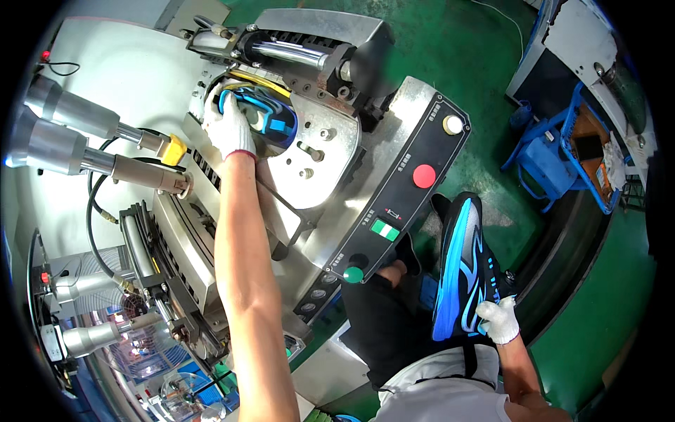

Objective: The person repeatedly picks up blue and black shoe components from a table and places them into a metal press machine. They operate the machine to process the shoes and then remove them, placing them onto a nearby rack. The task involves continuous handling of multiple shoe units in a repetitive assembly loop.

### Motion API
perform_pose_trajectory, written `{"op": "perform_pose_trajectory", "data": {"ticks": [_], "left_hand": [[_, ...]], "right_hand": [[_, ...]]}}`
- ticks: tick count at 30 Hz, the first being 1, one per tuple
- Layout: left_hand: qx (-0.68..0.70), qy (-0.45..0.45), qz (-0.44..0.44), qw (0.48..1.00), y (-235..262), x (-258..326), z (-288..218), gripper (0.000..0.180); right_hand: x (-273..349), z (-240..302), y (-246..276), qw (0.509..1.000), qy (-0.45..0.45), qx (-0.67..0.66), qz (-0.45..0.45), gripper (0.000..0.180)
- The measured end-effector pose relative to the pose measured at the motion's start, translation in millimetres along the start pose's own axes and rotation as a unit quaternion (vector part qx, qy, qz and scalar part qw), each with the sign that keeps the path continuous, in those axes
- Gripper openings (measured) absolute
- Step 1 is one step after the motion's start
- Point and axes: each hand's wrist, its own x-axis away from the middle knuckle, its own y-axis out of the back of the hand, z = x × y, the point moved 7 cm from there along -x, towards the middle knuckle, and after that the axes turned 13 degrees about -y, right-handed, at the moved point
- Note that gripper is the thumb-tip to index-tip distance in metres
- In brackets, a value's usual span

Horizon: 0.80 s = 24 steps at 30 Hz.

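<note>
My left hand (228, 129), in a white glove, reaches up into the steel press machine (320, 151) and rests on a blue and black shoe (271, 119) seated in its round cavity. My right hand (499, 320), also gloved, hangs at my side and grips a second blue and black shoe (464, 267) by its heel end, sole facing left, toe pointing up. The shoe in the machine is partly hidden by the left hand and the metal plate around it.
A slanted black control panel (401, 190) carries a red button (424, 176), a white button (453, 124), a green square button (384, 230) and a green round button (353, 274). Hydraulic cylinders (77, 137) stand left. A blue cart (562, 158) stands right on the green floor (478, 56).
</note>
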Motion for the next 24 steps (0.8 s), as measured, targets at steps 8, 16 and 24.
{"op": "perform_pose_trajectory", "data": {"ticks": [8,16,24], "left_hand": [[0.186,-0.128,-0.104,0.969,111.2,33.3,-96.3,0.035],[0.234,-0.361,0.041,0.902,271.8,193.9,-180.5,0.011],[0.35,-0.046,0.395,0.848,275.7,433.6,-90.7,0.051]], "right_hand": [[37.1,24.4,-12.0,0.944,-0.174,-0.278,-0.042,0.031],[-2.5,126.0,-16.4,0.96,0.116,-0.225,-0.118,0.017],[-118.9,398.7,-116.1,0.954,0.227,0.191,-0.055,0.044]]}}
